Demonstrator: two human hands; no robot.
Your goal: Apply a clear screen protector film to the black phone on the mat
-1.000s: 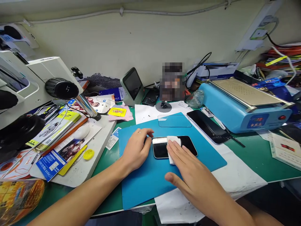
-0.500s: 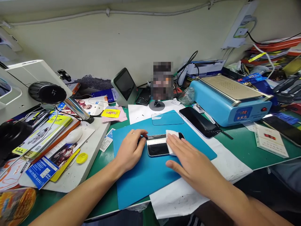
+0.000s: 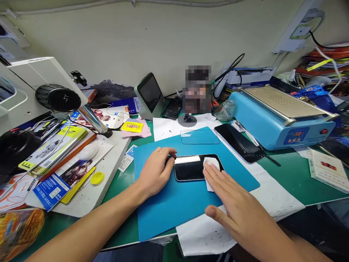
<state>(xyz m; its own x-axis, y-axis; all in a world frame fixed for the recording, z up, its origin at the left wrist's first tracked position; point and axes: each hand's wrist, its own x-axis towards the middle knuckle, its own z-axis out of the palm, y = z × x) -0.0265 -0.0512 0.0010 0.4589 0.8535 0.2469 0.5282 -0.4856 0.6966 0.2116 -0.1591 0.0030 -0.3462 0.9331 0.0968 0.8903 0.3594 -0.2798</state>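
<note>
On the flat blue rubbery mat (image 3: 156,211), near its middle, lies a black glass phone (image 3: 189,171) with a thin silver edge. At nine o'clock from it, the left hand (image 3: 158,169) has bent fingers with a narrow gap to the thumb, right by the phone's end; I cannot tell if they grip it. At four o'clock, the right hand (image 3: 233,194) has its fingers flat and close together on a small folded white wipe (image 3: 213,161), with the thumb out wide. The wipe sits on the phone's right end and pokes past the near edge. The wiping looks part way done to me, as the wipe is on the glass; I cannot tell which bits are clean. At twelve o'clock, a thin clear sheet (image 3: 200,138) with a dark rim lies flat, apart from the phone. At one o'clock is a round clear glass jar (image 3: 226,110); I cannot tell what is in it. Far off at three o'clock, a white cardboard box (image 3: 328,171) hides its insides, and at eight o'clock a shiny orange plastic packet (image 3: 21,233) does too
</note>
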